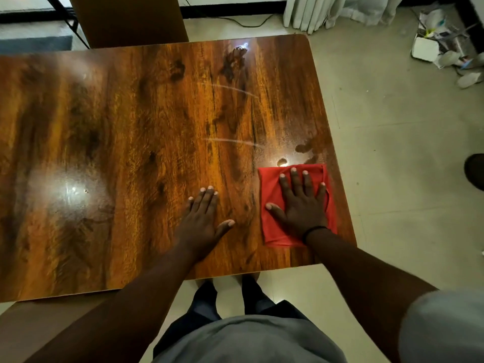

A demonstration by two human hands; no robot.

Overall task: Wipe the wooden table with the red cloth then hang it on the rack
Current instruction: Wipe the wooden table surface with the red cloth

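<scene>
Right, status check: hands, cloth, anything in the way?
Right hand flat on folded red cloth, near right edge of wooden table. Left hand flat on bare wood. Wet patches just ahead. Nothing blocking.

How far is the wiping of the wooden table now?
Done: nothing is plainly finished. In hand: the right hand presses the red cloth flat near the wooden table's right edge; the left hand rests flat beside it. Left: wet patches just beyond the cloth, streaks mid-table, then hanging it; no rack is in view.
</scene>
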